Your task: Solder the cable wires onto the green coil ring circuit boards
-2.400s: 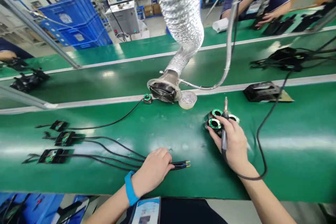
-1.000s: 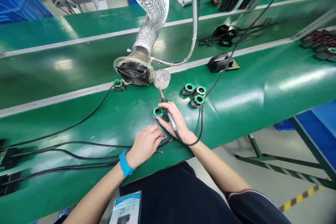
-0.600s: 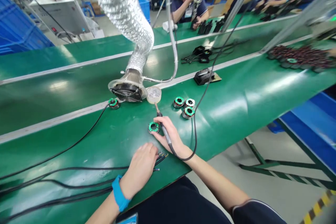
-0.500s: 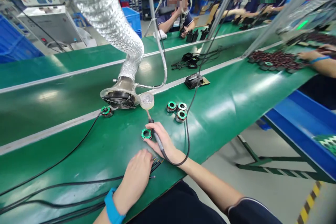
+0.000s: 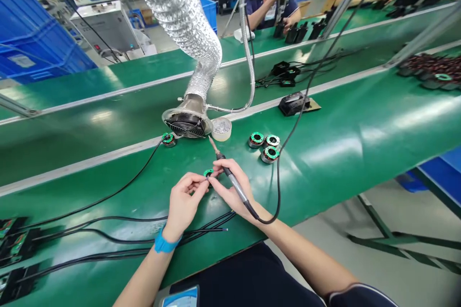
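My left hand [image 5: 185, 199], with a blue wristband, pinches a small round coil part with a green ring [image 5: 208, 173] at its fingertips. The fingers of my right hand [image 5: 234, 187] also reach that part while gripping a soldering iron [image 5: 232, 181], whose metal tip points up and away, clear of the part. Several matching coil parts [image 5: 262, 146] sit grouped to the right. Another [image 5: 168, 139] lies by the belt's far rail with a black cable attached. Loose black cables [image 5: 201, 229] with bare ends lie below my hands.
A fume extractor fan [image 5: 187, 125] on a foil duct [image 5: 180, 19] stands at the belt's far edge, next to a small dish of metal shavings [image 5: 222, 129]. A black iron stand [image 5: 293, 104] sits further right. A co-worker [image 5: 270, 0] works at a farther belt.
My left hand has left the cable ends and now pinches the green-ringed part. My right hand has closed in on that part, and the view has swung slightly.
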The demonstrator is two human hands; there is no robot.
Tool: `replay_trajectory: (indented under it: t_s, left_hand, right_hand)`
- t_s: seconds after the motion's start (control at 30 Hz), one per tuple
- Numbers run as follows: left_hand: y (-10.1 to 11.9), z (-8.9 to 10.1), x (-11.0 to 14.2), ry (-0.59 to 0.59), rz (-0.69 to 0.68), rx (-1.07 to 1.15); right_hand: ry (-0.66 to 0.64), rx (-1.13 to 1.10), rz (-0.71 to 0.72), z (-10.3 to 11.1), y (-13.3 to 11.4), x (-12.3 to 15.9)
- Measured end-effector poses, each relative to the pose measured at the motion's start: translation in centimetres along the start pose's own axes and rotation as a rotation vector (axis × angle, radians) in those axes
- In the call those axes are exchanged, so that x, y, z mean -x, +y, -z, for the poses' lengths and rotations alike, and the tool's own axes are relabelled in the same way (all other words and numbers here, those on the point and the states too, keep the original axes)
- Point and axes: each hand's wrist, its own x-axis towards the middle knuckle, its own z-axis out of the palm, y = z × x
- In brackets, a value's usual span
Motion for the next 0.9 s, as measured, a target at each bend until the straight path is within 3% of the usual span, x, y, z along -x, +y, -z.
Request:
replay_trajectory:
  t_s: [0.17, 0.4, 0.53, 0.7, 0.9]
  left_hand:
    - [-0.1, -0.2, 0.3, 0.054, -0.069, -0.083]
    - [-0.1, -0.3, 0.3, -0.003, 0.183, 0.229]
    - [-0.4, -0.7, 0.1, 0.043, 0.217, 0.318]
    - [-0.8, -1.0, -0.3, 0.098, 0.13, 0.203]
    - [-1.0, 0.2, -2.0, 0.09, -0.084, -0.118]
  right_hand:
    - [0.068, -0.041, -0.046, -1.0, -0.4, 0.5]
    - [0.149, -0.109, -0.137, -2.0, 0.0, 1.6]
    - [0.201, -0.052, -0.084, -3.2, -0.2, 2.6]
    - [0.199, 0.066, -0.001, -3.2, 0.3, 3.5]
    - [0.049, 0.284, -0.048, -0.9, 1.5, 2.9]
